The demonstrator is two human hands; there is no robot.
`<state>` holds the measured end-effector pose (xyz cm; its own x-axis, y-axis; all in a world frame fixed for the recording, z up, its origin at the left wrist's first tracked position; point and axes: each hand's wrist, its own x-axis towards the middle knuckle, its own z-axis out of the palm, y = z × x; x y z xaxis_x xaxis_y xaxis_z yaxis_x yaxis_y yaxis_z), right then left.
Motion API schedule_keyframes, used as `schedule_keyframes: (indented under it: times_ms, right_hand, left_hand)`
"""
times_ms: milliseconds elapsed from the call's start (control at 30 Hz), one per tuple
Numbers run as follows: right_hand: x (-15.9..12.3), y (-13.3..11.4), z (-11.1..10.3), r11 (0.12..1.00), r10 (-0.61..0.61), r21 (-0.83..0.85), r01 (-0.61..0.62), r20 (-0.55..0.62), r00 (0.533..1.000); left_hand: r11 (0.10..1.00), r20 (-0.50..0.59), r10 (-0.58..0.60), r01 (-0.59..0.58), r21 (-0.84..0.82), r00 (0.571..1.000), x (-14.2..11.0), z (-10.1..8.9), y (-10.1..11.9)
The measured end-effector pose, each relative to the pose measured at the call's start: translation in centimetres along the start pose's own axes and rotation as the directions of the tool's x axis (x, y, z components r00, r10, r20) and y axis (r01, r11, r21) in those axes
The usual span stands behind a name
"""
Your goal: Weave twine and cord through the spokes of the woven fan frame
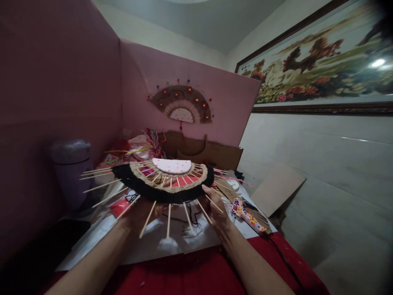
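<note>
Black-banded fan [178,196] in left hand's [151,209] and right hand's [215,205] curled grip, flowered tool [249,216] nearby

Two bare forearms reach forward, both hands raised and working as a pair.

The left forearm [101,258] enters at the lower left and slants inward and away from the body; the right forearm [249,262] mirrors it from the lower right, so the two draw closer together toward the wrists. The left hand [138,213] is dim and partly hidden, its fingers stretching inward toward the middle; how firmly they bend is hard to tell. The right hand [215,214] shows more clearly, clasping, with its thumb [206,189] uppermost and pointing up and inward, the other fingers mostly hidden beneath. The hands are apart, at about the same height.
</note>
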<state>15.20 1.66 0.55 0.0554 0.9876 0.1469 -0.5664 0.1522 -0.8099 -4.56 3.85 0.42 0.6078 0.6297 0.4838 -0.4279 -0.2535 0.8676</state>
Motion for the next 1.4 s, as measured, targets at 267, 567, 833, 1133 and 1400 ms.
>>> schedule_keyframes:
  times_ms: [267,567,833,1133,1400]
  right_hand:
    - [0.2,0.3,-0.3,0.992,-0.111,0.06,0.113,-0.05,0.993]
    - [0.3,1.1,-0.2,0.996,-0.086,-0.016,0.084,-0.115,0.99]
    - [0.2,2.1,-0.2,0.982,-0.137,-0.143,0.121,-0.112,0.984]
    - [-0.2,2.7,-0.5,0.882,-0.15,-0.44,0.168,0.075,0.986]
    - [0.1,1.4,-1.3,0.845,-0.136,-0.502,0.186,0.134,0.982]
  left_hand:
    - [0.881,-0.192,-0.251,0.142,-0.451,0.949,-0.1,1.9,0.1]
    - [0.951,-0.297,-0.169,0.077,-0.299,0.94,0.5,4.3,1.2]
    - [0.894,-0.331,-0.243,0.078,-0.441,0.912,0.6,3.9,-0.6]
    - [0.844,-0.422,-0.37,0.11,-0.525,0.827,0.9,3.8,-0.9]
    - [0.852,-0.482,-0.337,0.044,-0.521,0.809,1.1,2.2,0.3]
